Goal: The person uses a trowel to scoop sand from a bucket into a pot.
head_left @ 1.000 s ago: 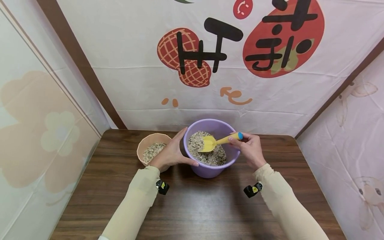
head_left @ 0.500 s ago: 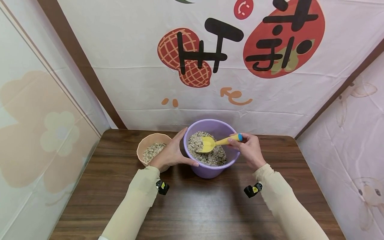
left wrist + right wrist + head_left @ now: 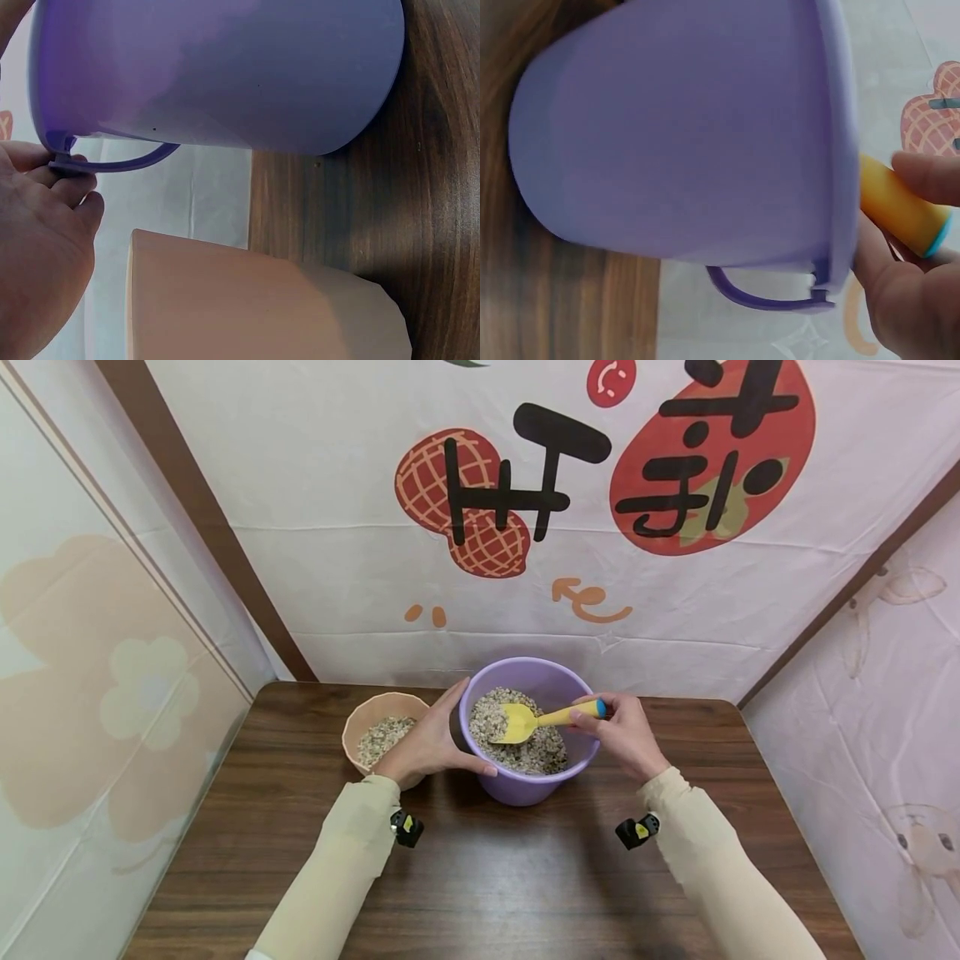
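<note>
A purple bucket (image 3: 525, 787) stands on the table, partly filled with pale, coarse grains (image 3: 543, 753). My left hand (image 3: 431, 739) holds the bucket's left side, its thumb along the near rim; in the left wrist view, curled fingers (image 3: 71, 187) meet the rim by the handle's end. Over at the right rim, my right hand (image 3: 626, 737) pinches the handle of a yellow toy shovel (image 3: 558, 717) with a blue end. The shovel's blade lies on the grains, carrying some. In the right wrist view, the bucket wall hides the blade, while the shovel's handle (image 3: 900, 206) shows between thumb and fingers.
A peach bowl (image 3: 360, 722) holding similar grains stands left of the bucket, partly behind the left hand and wrist. Behind the wooden table (image 3: 510, 885) hangs a printed white cloth (image 3: 330, 568). More cloth hangs at both sides.
The shovel has shifted slightly left and down within the bucket, its handle end dipping a little. My left hand, the bucket and the bowl have stayed put.
</note>
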{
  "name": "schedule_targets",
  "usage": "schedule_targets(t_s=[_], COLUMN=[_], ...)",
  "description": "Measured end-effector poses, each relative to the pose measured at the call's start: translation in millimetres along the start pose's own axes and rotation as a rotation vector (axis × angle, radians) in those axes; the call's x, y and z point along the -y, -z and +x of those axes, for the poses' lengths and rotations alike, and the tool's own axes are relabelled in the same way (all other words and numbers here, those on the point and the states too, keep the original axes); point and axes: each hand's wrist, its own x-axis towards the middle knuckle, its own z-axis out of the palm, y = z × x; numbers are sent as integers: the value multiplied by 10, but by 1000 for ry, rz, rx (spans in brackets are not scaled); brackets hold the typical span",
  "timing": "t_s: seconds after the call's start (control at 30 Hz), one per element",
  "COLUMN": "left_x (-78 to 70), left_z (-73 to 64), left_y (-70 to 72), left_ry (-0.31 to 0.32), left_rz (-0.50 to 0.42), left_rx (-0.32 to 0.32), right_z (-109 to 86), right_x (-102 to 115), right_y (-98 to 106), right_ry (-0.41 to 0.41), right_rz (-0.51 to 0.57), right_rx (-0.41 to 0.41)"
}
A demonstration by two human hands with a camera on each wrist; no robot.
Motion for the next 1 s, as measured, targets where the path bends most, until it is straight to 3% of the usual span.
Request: schedule_targets(t_s=[0.17,0.27,0.57,1.0], left_x=[-7,-9,-4,-4], left_z=[-8,-15,-16,-10], left_y=[2,2,3,0], left_ry=[13,20,18,4], left_rz=[13,25,32,10], left_rx=[-2,-4,-4,-3], right_z=[-3,0,5,2], right_x=[49,41,-2,-35], right_y=[30,31,29,82], right_ry=[43,53,83,25], right_rz=[-192,-234,-192,-97], right_rx=[51,58,38,69])
